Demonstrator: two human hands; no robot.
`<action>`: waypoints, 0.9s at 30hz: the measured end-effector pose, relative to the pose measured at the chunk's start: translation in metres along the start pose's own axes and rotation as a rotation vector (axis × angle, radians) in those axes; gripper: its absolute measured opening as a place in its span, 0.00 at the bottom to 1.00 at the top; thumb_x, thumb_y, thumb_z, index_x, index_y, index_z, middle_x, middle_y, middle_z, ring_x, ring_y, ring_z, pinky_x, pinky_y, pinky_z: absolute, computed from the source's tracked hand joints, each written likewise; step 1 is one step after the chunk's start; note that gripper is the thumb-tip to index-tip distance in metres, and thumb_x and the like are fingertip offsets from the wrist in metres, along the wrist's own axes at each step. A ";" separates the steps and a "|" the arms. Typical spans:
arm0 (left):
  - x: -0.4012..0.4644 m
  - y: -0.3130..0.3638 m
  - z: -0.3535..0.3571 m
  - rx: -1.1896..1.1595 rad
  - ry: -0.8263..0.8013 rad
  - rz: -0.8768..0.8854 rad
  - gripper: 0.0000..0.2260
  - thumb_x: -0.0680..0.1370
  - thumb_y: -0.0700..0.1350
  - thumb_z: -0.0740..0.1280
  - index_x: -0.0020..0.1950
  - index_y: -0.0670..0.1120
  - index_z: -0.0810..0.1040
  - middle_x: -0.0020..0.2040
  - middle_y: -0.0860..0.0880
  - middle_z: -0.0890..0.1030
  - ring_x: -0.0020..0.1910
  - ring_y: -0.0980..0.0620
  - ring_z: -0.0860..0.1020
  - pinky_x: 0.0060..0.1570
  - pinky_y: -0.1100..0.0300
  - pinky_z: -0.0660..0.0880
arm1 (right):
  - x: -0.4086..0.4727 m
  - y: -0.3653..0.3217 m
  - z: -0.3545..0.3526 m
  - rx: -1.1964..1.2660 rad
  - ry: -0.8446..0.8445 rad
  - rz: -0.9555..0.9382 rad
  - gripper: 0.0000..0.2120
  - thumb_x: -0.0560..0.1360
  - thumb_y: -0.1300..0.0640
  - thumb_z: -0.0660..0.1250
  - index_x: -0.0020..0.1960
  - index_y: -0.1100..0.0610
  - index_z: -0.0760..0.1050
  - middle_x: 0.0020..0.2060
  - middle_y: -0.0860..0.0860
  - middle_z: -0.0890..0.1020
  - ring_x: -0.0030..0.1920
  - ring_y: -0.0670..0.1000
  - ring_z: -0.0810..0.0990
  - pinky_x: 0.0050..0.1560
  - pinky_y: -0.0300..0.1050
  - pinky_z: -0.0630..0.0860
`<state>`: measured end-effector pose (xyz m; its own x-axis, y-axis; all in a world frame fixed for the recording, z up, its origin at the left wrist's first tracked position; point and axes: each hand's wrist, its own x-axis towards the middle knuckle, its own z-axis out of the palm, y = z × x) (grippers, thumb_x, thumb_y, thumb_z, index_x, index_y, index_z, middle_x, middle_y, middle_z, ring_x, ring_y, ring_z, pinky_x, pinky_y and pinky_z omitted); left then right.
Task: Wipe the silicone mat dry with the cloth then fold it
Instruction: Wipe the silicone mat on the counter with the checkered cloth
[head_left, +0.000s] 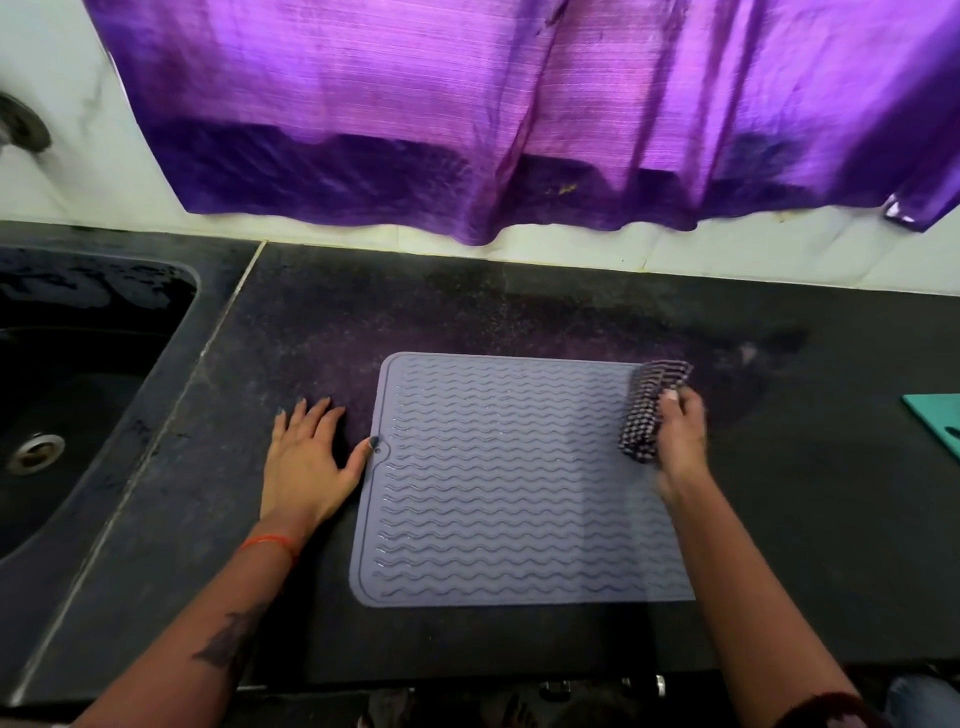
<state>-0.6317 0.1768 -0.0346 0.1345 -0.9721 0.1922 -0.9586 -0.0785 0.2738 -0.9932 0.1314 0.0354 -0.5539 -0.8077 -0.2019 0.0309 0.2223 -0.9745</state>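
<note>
A grey silicone mat (498, 483) with wavy ridges lies flat on the dark countertop (447, 312). My right hand (680, 441) grips a folded checked cloth (649, 410) and presses it on the mat's far right part. My left hand (306, 457) rests flat on the counter just left of the mat, fingers spread, with the thumb tip touching the mat's left edge by a small hole.
A dark sink (78, 389) with a metal drain (36, 452) is set into the counter at the left. A purple curtain (519, 114) hangs over the back wall. A teal board's corner (935, 421) shows at the right edge.
</note>
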 end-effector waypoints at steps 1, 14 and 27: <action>0.000 0.000 0.000 0.000 -0.002 -0.001 0.36 0.72 0.67 0.48 0.66 0.42 0.73 0.69 0.42 0.71 0.72 0.41 0.63 0.73 0.48 0.50 | -0.015 -0.002 0.012 0.249 -0.145 0.164 0.15 0.80 0.55 0.57 0.64 0.61 0.70 0.50 0.57 0.80 0.42 0.51 0.80 0.37 0.38 0.78; 0.002 -0.001 0.001 -0.004 0.001 0.009 0.35 0.72 0.65 0.49 0.65 0.41 0.74 0.68 0.42 0.72 0.71 0.41 0.64 0.73 0.46 0.53 | -0.147 0.036 0.165 -0.805 -0.537 -0.464 0.21 0.73 0.49 0.66 0.63 0.53 0.67 0.58 0.55 0.71 0.55 0.57 0.74 0.53 0.51 0.72; -0.002 -0.002 0.000 -0.017 0.002 0.008 0.36 0.72 0.67 0.48 0.66 0.42 0.73 0.69 0.43 0.71 0.72 0.43 0.63 0.73 0.48 0.51 | -0.096 0.034 0.130 -1.111 -0.274 -0.486 0.19 0.77 0.47 0.58 0.63 0.58 0.65 0.61 0.58 0.70 0.63 0.57 0.68 0.55 0.52 0.71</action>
<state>-0.6295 0.1786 -0.0355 0.1273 -0.9722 0.1963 -0.9553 -0.0670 0.2880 -0.8302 0.1457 0.0085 -0.1146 -0.9933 0.0122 -0.9235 0.1020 -0.3699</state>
